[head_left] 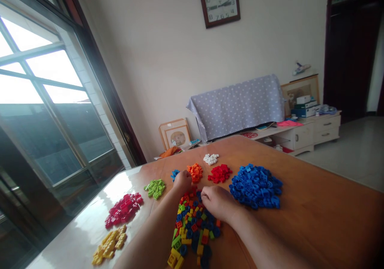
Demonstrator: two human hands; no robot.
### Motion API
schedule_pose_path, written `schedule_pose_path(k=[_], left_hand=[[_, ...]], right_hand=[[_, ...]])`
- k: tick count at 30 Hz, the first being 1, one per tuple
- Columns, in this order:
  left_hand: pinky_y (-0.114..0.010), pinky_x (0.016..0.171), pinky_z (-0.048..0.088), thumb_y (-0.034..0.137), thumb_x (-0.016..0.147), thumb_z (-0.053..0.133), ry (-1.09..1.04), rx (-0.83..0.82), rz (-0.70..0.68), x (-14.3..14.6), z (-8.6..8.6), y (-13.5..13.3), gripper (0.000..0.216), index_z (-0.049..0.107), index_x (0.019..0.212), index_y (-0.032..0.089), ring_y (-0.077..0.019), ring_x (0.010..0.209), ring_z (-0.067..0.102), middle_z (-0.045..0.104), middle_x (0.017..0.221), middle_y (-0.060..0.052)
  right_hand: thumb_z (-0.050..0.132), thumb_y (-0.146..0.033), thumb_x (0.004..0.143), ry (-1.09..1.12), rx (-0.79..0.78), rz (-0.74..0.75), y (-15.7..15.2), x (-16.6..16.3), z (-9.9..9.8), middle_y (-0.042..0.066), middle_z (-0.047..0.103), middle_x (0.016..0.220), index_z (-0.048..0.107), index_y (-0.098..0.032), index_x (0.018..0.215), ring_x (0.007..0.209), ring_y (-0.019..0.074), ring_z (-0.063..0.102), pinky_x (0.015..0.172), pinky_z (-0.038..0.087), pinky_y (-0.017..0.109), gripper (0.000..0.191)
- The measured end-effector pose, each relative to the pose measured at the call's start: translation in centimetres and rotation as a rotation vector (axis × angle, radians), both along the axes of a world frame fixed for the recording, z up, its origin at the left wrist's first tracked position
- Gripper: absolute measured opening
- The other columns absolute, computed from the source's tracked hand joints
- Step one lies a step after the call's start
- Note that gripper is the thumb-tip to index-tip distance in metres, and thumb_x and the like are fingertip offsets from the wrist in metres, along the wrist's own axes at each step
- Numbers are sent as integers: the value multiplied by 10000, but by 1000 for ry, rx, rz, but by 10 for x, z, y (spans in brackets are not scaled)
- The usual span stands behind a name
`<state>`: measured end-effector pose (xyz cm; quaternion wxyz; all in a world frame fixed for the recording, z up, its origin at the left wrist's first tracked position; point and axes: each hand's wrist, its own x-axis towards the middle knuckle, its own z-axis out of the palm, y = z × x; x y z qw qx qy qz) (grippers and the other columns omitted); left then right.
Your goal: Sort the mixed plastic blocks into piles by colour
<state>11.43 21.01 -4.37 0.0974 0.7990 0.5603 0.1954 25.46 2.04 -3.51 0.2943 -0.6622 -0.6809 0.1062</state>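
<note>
A mixed heap of toy building bricks (192,225) in several colours lies before me on the table. My left hand (182,181) is stretched past its far end, fingers curled closed, next to the orange bricks (195,173) and the small light-blue bricks (175,175). What its fingers hold, if anything, is hidden. At the heap's upper right edge is my right hand (216,201), its fingers pressed together over the bricks. Any brick in that grip is out of sight. To its right spreads a large pile of blue bricks (255,187).
Sorted piles lie around the brown table (312,213): red bricks (220,173), white bricks (211,159), lime-green bricks (155,189), dark pink bricks (124,209) and yellow bricks (109,245). Behind the table stands a low white cabinet (303,135) with a cloth-covered object (240,107).
</note>
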Motion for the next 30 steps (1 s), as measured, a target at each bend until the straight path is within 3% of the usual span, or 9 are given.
schedule_pose_path(k=[11,17,25,30], left_hand=[[-218,652,399,128,747,566,-43,-57,-34,-2,2,-10,204,743,836,177,-145,751,607,718,806,-34],[-209,580,362,197,771,584,-158,-105,-42,-14,15,-26,162,727,829,148,-122,662,536,640,688,-7],[-204,524,356,365,819,580,-345,-230,-38,-65,49,-76,353,706,1049,129,-94,564,485,620,709,-3],[-220,608,424,381,781,630,-502,-258,-3,-107,67,-110,365,704,1028,122,-137,720,578,679,859,-58]], right_hand=[[471,-322,906,-13,-31,-10,0,-1,3,15,742,867,712,-256,907,782,161,636,596,258,265,250],[491,-319,898,-28,-27,-1,-3,1,5,13,728,827,702,-253,878,773,159,627,599,264,260,221],[488,-292,907,-6,-76,1,2,4,0,33,741,915,722,-252,945,850,166,633,653,298,253,241],[493,-247,873,-2,-73,-2,5,6,-6,24,738,886,726,-253,901,838,161,627,659,303,249,235]])
